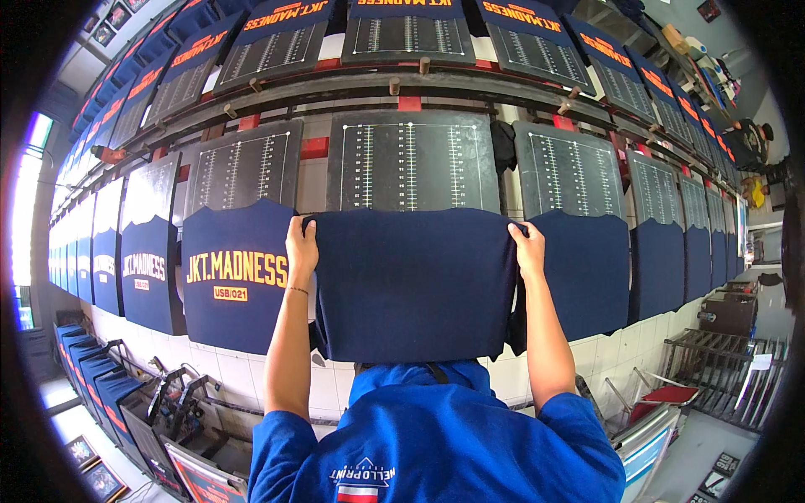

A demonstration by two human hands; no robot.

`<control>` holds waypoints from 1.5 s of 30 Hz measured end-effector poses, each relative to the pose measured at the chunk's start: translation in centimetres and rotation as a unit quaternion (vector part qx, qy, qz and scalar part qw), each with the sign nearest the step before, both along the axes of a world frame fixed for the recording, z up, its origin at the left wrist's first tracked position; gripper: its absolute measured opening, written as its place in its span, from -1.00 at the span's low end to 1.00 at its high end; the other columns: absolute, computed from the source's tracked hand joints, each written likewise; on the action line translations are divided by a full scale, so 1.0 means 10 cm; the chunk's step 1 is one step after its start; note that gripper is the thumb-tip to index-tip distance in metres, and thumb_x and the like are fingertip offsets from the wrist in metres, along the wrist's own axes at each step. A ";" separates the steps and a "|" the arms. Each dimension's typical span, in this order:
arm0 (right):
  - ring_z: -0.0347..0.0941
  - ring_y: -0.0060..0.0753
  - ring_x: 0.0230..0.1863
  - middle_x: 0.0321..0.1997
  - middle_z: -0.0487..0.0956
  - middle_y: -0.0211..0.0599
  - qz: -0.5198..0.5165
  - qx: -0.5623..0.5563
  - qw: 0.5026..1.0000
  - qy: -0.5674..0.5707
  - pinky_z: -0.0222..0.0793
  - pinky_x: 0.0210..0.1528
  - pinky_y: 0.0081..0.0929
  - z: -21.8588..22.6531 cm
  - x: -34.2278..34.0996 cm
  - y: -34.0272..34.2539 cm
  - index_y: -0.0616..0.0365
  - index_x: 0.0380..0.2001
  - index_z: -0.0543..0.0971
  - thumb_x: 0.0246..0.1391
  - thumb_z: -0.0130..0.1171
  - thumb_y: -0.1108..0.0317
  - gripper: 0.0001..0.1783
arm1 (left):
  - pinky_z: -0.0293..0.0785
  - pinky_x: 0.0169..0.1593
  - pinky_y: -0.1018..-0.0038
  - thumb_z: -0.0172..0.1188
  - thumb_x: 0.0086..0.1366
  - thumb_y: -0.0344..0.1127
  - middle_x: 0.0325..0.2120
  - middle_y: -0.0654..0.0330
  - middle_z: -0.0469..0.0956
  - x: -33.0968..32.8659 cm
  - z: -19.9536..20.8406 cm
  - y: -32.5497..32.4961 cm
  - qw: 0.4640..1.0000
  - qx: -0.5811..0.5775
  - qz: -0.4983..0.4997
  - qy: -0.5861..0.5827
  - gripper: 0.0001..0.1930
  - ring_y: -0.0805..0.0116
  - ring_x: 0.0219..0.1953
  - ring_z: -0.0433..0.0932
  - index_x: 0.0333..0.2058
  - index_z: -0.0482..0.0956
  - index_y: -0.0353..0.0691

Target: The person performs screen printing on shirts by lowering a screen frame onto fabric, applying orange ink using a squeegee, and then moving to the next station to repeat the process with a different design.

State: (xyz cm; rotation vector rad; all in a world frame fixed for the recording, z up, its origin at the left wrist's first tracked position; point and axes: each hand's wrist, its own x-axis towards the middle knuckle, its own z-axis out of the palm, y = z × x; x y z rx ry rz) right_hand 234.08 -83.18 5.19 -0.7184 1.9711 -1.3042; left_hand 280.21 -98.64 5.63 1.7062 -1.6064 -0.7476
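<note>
The thumb and fingers of the left hand [303, 250] are closed on the upper left corner of a dark blue shirt [411, 277], and those of the right hand [527, 250] pinch its upper right corner, the cloth spread between them over the near part of a grey board [411, 163] ruled with white marks. A shirt with orange lettering [239, 268] covers the next board to the left, a plain one [579, 268] to the right. Beyond a long rail runs another row of boards; white tiles [646, 339], a red chair [667, 398] and a metal rack [729, 377] show at lower right, a bright window [32, 168] far left
</note>
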 end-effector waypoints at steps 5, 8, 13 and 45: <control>0.52 -0.44 -0.31 -0.34 0.65 -0.26 -0.011 0.009 1.000 0.020 0.41 -0.15 -0.45 -0.12 -0.03 -0.02 0.35 -0.24 0.62 0.11 0.31 0.21 -0.65 | 0.41 -0.19 0.24 0.11 0.38 -0.30 -0.39 -0.11 0.51 0.00 -0.14 -0.04 1.000 0.002 -0.003 -0.016 -0.79 0.02 -0.33 0.52 -0.22 0.40 -0.37; 0.56 -0.36 -0.28 -0.31 0.66 -0.20 -0.006 0.056 0.995 0.084 0.41 -0.12 -0.41 -0.19 -0.03 -0.01 0.34 -0.24 0.61 0.12 0.30 0.18 -0.63 | 0.42 -0.20 0.22 0.13 0.38 -0.28 -0.39 -0.12 0.51 -0.04 -0.16 0.03 0.999 0.012 0.005 -0.039 -0.77 0.01 -0.34 0.52 -0.22 0.40 -0.37; 0.55 -0.31 -0.12 -0.15 0.63 -0.12 0.044 0.070 0.994 0.069 0.40 0.00 -0.38 -0.29 0.02 0.23 0.36 -0.10 0.53 0.19 0.25 0.06 -0.50 | 0.47 -0.06 0.24 0.08 0.44 -0.14 -0.24 -0.14 0.55 0.06 -0.28 0.39 0.998 0.060 -0.007 0.015 -0.64 -0.07 -0.18 0.57 -0.05 0.41 -0.37; 0.57 0.07 -0.35 -0.43 0.62 0.04 -0.073 0.218 0.935 0.269 0.42 -0.20 -0.15 0.19 0.78 2.02 0.32 -0.39 0.61 0.22 0.15 0.16 -0.64 | 0.29 -0.43 0.29 0.07 0.41 -0.27 -0.62 0.02 0.39 0.65 0.08 2.30 0.984 0.160 0.080 -0.029 -0.75 0.30 -0.54 0.36 -0.31 0.46 -0.41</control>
